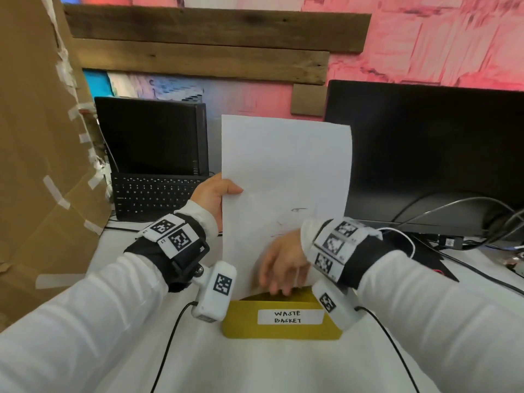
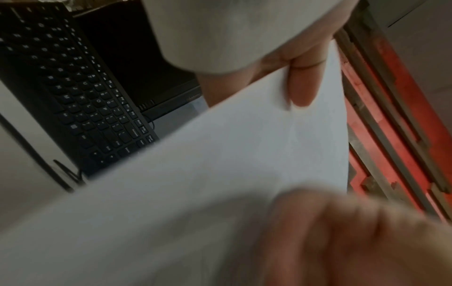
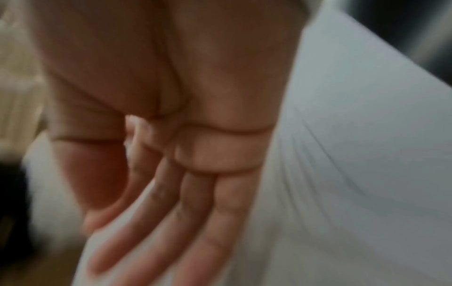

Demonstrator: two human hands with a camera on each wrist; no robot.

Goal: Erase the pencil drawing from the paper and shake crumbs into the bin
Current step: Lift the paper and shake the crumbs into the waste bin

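Observation:
A white sheet of paper (image 1: 283, 171) stands upright, its lower edge dipping into a yellow bin (image 1: 243, 327) labelled "WASTE BASKET". Faint pencil marks (image 1: 297, 210) remain near its lower middle. My left hand (image 1: 218, 194) pinches the sheet's left edge, thumb in front; the left wrist view shows that thumb (image 2: 303, 91) on the paper (image 2: 220, 174). My right hand (image 1: 283, 268) lies flat against the lower front of the sheet just above the bin, fingers straight and blurred. In the right wrist view the right hand's fingers (image 3: 186, 222) stretch along the paper (image 3: 354, 174).
A black keyboard (image 1: 150, 194) and small dark screen (image 1: 150, 134) sit at the back left, a large monitor (image 1: 425, 154) at the right with cables (image 1: 467, 211). Brown cardboard (image 1: 34, 165) walls the left side. The table (image 1: 269, 370) is white.

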